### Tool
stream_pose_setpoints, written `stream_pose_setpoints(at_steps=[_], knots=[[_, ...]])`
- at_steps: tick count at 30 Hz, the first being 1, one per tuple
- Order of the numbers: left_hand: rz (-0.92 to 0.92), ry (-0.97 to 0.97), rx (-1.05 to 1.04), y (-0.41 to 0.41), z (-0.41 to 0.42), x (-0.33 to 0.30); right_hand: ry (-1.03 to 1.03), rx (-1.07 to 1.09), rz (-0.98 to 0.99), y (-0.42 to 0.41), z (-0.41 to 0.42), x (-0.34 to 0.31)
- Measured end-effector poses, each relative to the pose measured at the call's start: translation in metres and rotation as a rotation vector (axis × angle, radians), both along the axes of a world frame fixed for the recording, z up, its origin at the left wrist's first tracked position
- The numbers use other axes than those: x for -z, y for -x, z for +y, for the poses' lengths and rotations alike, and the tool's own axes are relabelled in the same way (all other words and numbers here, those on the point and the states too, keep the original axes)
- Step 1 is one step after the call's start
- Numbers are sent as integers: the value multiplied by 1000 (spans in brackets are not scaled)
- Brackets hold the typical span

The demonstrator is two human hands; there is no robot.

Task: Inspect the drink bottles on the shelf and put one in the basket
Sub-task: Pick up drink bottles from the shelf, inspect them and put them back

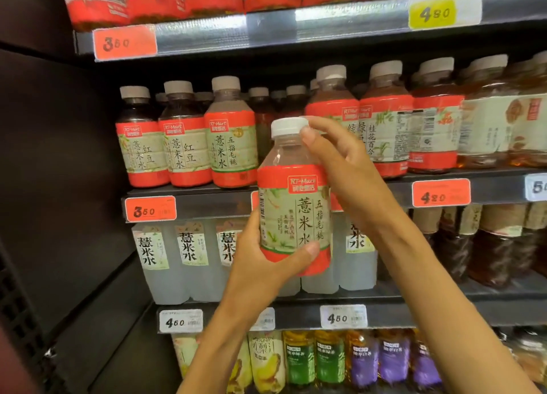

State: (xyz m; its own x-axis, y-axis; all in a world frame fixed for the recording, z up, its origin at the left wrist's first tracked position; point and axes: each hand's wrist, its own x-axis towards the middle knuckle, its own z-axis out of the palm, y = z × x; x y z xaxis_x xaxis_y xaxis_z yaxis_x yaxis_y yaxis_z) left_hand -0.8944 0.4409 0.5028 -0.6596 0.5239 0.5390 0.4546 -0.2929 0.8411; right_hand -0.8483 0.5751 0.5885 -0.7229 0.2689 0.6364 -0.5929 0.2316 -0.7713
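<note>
We're inspecting — left hand [260, 263] grips the bottle [294, 198] base at centre frame, right hand [340, 168] pinches its neck; next, find the unseen basket.

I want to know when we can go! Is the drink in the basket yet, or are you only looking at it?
Only looking so far. Done: one bottle is off the shelf. In hand: the left hand grips its base and the right hand pinches it just under the white cap, label facing the camera. Left: putting it in the basket, which is not in view.
</note>
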Motion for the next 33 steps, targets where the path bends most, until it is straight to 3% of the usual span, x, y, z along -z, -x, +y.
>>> stream_pose_setpoints(at_steps=[4,7,10,14,17,21,24,27,31,33], knots=[[-110,18,119,-13,7,3,227,-404,-194,-2,11,3],[-162,20,191,-28,13,6,304,-555,-162,-9,17,5],[-140,58,202,-41,13,1,319,-506,-123,-20,21,5],[-36,32,92,-54,19,-7,189,-193,-47,-32,21,7],[-125,22,115,-59,26,-3,151,-90,-89,-37,19,7],[-509,-117,403,-58,19,0,153,-206,-256,-39,36,2],[-709,-165,683,-60,16,0,467,-448,-335,-31,33,9],[-707,-100,731,-57,12,2,664,-570,-306,-20,28,20],[-639,95,612,-47,-2,-3,665,-505,-369,-19,29,24],[-722,73,622,-47,-7,-4,685,-444,-419,-17,31,29]])
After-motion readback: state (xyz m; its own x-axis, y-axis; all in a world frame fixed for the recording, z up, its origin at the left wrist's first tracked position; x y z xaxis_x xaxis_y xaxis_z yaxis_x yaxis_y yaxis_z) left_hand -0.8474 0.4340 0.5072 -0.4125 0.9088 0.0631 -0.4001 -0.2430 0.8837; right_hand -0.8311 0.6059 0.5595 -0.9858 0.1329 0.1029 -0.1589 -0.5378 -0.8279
